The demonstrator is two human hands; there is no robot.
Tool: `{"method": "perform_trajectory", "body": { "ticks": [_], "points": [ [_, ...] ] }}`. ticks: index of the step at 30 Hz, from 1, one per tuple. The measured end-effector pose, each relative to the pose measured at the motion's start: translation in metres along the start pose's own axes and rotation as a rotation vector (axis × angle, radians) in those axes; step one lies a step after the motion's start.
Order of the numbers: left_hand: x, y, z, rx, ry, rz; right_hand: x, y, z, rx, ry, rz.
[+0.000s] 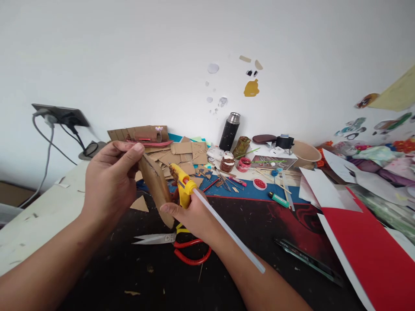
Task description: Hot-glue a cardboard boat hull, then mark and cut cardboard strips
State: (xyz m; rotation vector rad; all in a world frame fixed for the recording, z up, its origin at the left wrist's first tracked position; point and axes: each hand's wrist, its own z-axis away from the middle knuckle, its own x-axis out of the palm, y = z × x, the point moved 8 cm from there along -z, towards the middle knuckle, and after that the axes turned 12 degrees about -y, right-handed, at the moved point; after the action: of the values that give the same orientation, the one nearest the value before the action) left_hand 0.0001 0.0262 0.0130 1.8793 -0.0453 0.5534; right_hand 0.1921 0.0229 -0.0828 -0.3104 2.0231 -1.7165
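Note:
My left hand (112,175) pinches the upper end of a curved brown cardboard piece (155,190) between thumb and fingers, holding it up above the dark mat. My right hand (191,211) is wrapped round the handle of a yellow hot glue gun (184,185). Its brown-stained nozzle points up and to the left, and a long translucent glue stick (230,231) sticks out of its back over my forearm. The right thumb lies against the lower part of the cardboard. Beneath both hands lie red-handled scissors (175,242), blades to the left.
Cardboard scraps (188,155) pile up at the back, beside a black thermos (229,131) and paint jars (244,164). A green utility knife (308,261) and a red sheet (369,255) lie at right. Plugged cables (48,138) hang at left.

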Motion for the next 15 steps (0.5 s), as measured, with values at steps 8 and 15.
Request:
{"method": "perform_trajectory", "body": {
  "ticks": [8, 15],
  "points": [
    [0.004, 0.004, 0.006, 0.017, -0.035, 0.001, -0.001, -0.004, 0.003, -0.03, 0.018, 0.075],
    [0.007, -0.01, -0.001, -0.095, -0.134, -0.004, 0.009, 0.006, -0.004, -0.038, -0.09, -0.013]
  ]
}}
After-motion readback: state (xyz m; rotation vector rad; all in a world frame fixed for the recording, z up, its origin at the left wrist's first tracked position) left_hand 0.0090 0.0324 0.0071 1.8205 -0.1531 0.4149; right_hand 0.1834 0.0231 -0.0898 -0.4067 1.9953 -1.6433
